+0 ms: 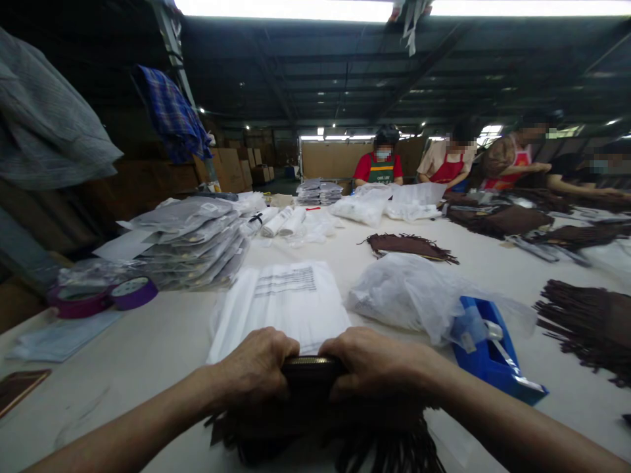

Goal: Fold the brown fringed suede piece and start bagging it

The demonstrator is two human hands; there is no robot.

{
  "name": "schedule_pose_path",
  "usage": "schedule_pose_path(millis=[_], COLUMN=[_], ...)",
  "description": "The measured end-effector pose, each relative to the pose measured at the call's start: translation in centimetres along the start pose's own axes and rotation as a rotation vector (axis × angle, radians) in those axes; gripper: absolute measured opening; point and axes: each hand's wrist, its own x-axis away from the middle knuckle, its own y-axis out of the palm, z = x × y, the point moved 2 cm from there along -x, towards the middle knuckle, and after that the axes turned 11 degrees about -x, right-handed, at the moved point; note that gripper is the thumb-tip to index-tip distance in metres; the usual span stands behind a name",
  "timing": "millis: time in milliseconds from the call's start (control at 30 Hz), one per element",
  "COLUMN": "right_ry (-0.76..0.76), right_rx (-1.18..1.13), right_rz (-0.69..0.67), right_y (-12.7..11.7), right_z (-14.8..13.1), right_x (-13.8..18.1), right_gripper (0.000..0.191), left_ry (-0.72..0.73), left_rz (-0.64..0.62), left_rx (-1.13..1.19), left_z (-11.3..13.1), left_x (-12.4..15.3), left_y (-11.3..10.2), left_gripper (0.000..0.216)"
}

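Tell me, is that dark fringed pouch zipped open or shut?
Seemingly shut: the zip of the pouch shows one unbroken line between left hand and right hand.

Both our forearms angle inward, bare and low. Our left hand (259,368) is clenched over the left end of the pouch (311,373), our right hand (375,364) over its right end, knuckles up, fingers curled tight.

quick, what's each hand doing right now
left hand: closed, gripping the top edge of the dark fringed pouch
right hand: closed, gripping the same pouch's top edge
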Motion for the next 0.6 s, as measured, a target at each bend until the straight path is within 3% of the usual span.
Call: schedule_pose_path(millis=[133, 267, 367, 500, 600], right_ry=[0.073, 0.061, 0.039, 0.018, -0.012], right_rx=[-0.14, 0.011, 0.099, 0.145, 0.133], right_rz=[-0.06, -0.022, 0.039, 0.005, 0.002], right_y=[-0.5, -0.3, -0.4, -1.2, -1.7], right_z=[2.3, 2.1, 0.9, -0.1, -0.9], right_x=[0.8, 1.1, 1.0, 0.8, 0.4], right_gripper=[0.05, 0.023, 0.019, 0.023, 0.029], left_ry=[-0.014, 0.062, 0.171, 0.28, 0.379], left_rz=[-0.008, 0.039, 0.178, 0.372, 0.488], left_rx=[0.131, 0.009, -0.209, -0.439, -0.59], left_z=[-0.9, -1.5, -2.4, -3.7, -3.7], left_x=[0.1, 0.4, 0.8, 1.4, 1.8], left_y=[0.4, -0.1, -0.4, -0.9, -2.5], left_gripper=[0.016, 0.022, 0.016, 0.015, 0.018])
